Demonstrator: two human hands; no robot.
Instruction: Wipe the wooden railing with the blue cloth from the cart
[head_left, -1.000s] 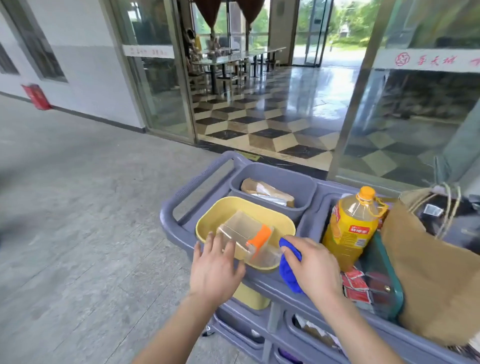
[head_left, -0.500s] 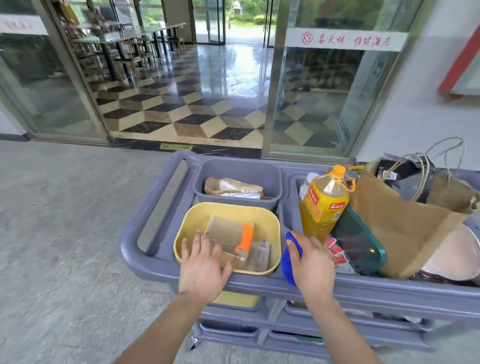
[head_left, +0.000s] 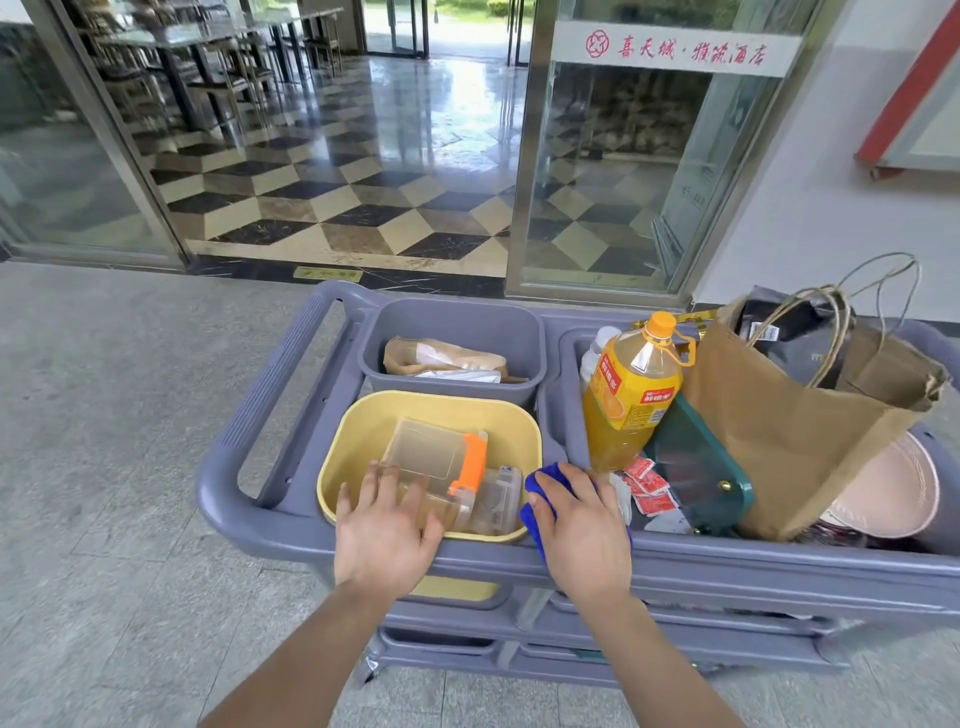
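Cloth: one soft blue cloth (head_left: 540, 499) is lying bunched on the near rim of the grey plastic cart (head_left: 779, 566), just right of the yellow plastic tub (head_left: 363, 441).
Handling: it is looking light, limp and easy to crush; gathering the bunched middle should be giving the surest hold.
Right hand (head_left: 584, 530): it is curling over the cloth, seemingly closing on it, though the fingers underneath are hidden.
Left hand (head_left: 384, 530): it is resting spread and flat on the tub's near rim, pinching nothing.
Count: two hands, one cloth, one yellow tub, one grey bin (head_left: 519, 322) behind the tub, one orange-capped drink bottle (head_left: 631, 389) right of it.
Railing: none is showing here.
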